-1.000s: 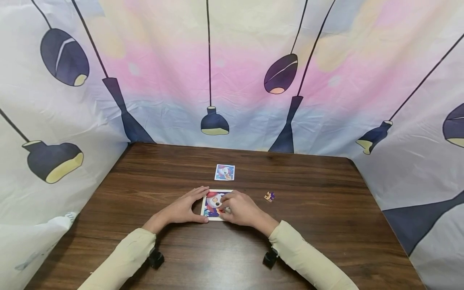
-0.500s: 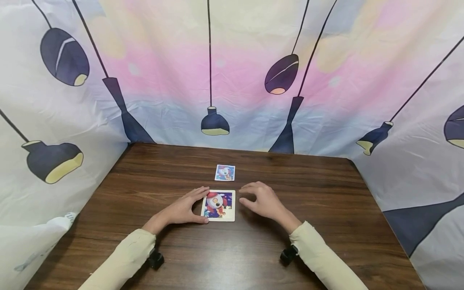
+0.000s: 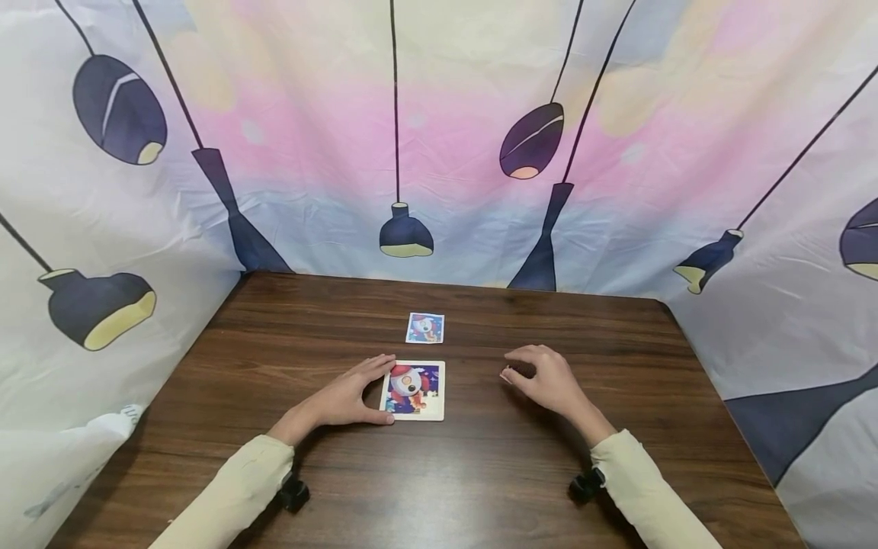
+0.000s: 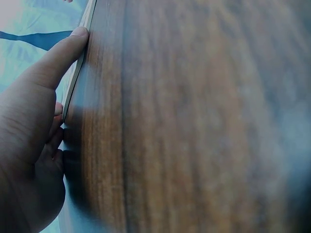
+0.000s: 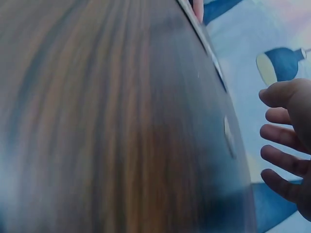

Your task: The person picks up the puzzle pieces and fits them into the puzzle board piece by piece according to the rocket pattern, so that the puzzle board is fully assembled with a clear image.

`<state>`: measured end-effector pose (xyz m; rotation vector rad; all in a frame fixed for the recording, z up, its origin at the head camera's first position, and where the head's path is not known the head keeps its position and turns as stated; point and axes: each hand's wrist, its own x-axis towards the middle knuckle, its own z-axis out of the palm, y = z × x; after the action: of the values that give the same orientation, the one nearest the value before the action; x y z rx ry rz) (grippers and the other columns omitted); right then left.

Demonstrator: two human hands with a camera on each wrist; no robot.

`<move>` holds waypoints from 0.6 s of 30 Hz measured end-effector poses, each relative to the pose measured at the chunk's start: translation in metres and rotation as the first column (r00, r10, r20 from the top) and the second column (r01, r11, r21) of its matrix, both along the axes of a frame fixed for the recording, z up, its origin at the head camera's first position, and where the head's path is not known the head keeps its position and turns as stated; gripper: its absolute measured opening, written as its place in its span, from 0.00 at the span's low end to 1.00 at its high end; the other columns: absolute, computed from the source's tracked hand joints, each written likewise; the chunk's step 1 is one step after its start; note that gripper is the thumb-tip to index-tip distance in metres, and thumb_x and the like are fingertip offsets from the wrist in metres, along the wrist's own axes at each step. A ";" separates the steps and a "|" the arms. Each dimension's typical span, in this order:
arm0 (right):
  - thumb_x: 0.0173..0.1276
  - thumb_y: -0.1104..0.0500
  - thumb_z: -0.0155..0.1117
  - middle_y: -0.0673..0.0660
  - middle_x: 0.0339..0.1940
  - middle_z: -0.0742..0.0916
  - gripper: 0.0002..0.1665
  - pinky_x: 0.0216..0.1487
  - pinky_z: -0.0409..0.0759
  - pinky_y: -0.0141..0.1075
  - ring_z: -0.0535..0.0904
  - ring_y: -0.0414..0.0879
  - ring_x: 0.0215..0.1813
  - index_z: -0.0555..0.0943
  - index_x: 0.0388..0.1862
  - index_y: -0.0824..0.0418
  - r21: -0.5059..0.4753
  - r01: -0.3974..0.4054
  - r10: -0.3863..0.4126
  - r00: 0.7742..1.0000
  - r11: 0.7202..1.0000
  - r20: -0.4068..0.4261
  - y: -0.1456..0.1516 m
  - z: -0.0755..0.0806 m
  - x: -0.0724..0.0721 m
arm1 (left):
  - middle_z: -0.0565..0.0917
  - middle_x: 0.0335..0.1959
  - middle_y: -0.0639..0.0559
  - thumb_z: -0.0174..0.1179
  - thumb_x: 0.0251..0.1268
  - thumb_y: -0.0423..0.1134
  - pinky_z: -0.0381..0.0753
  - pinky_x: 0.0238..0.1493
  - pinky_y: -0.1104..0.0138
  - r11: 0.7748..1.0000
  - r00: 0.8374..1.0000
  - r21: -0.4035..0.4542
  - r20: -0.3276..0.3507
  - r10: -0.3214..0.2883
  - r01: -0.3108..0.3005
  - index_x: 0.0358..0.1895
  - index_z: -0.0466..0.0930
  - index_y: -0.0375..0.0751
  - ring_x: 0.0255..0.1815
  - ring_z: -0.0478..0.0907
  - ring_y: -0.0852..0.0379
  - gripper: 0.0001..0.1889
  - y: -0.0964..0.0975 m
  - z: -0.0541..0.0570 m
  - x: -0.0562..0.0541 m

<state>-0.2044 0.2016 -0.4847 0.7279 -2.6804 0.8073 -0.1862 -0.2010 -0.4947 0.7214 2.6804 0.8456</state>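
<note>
A small picture jigsaw puzzle (image 3: pixel 411 385) in a pale frame lies on the brown table, showing a white and red cartoon figure on dark purple. Bare cream patches show at its lower right. My left hand (image 3: pixel 350 393) holds the frame by its left side, thumb at the near corner and fingers at the far corner. My right hand (image 3: pixel 552 381) hovers to the right of the puzzle, thumb and fingers apart. Near its thumb tip, loose puzzle pieces are mostly hidden in the head view; the right wrist view shows a small blurred pile (image 5: pixel 229 137) below the spread fingers.
Behind the puzzle lies a small printed picture card (image 3: pixel 425 328) with a similar design. The wood-grain table (image 3: pixel 329 305) is bordered by a cloth backdrop (image 3: pixel 453 137) with printed lamps. Black wrist cameras sit under both cuffs.
My right hand has left the puzzle and moved right, with its fingers apart, to the loose pieces. The left hand has stayed on the frame. The puzzle's right side is uncovered.
</note>
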 end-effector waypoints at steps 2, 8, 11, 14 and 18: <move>0.68 0.50 0.73 0.54 0.51 0.90 0.19 0.60 0.80 0.56 0.84 0.55 0.56 0.89 0.52 0.58 0.004 0.022 -0.022 1.000 1.000 0.000 0.006 -0.002 0.001 | 0.55 0.83 0.48 0.71 0.52 0.70 0.55 0.77 0.39 1.000 1.000 -0.001 -0.003 -0.001 0.001 0.82 0.57 0.46 0.83 0.48 0.40 0.57 0.000 0.000 0.000; 0.63 0.47 0.77 0.55 0.48 0.90 0.20 0.57 0.81 0.55 0.85 0.55 0.53 0.90 0.48 0.58 0.032 0.061 -0.061 0.998 0.998 0.002 0.016 -0.004 0.003 | 0.55 0.83 0.48 0.72 0.51 0.70 0.55 0.77 0.39 1.000 1.000 0.003 -0.002 0.003 -0.003 0.82 0.58 0.47 0.83 0.48 0.40 0.57 0.000 0.000 0.000; 0.61 0.45 0.78 0.54 0.45 0.91 0.19 0.55 0.82 0.54 0.85 0.54 0.51 0.91 0.43 0.56 0.053 0.074 -0.074 0.997 0.996 0.005 0.017 -0.004 0.004 | 0.55 0.83 0.48 0.71 0.52 0.70 0.55 0.77 0.39 1.000 1.000 0.002 -0.002 0.002 -0.002 0.82 0.58 0.46 0.83 0.48 0.40 0.57 0.001 0.000 0.000; 0.61 0.44 0.79 0.53 0.44 0.91 0.18 0.53 0.82 0.53 0.85 0.53 0.50 0.91 0.41 0.55 0.080 0.085 -0.087 0.996 0.993 0.016 0.017 -0.005 0.003 | 0.55 0.83 0.48 0.71 0.52 0.70 0.55 0.77 0.40 1.000 1.000 0.000 -0.005 0.000 0.000 0.82 0.58 0.46 0.83 0.48 0.40 0.57 0.001 -0.001 -0.001; 0.61 0.42 0.78 0.55 0.48 0.90 0.20 0.54 0.82 0.55 0.84 0.55 0.53 0.92 0.43 0.55 0.123 0.094 -0.101 0.994 0.988 0.050 0.017 -0.008 0.001 | 0.55 0.83 0.48 0.71 0.52 0.70 0.55 0.77 0.39 1.000 1.000 0.001 -0.004 0.002 -0.002 0.81 0.58 0.46 0.83 0.48 0.40 0.57 0.001 -0.001 0.000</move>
<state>-0.2033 0.2186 -0.4924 0.6031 -2.8108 0.6556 -0.1866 -0.2003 -0.4958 0.7216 2.6846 0.8468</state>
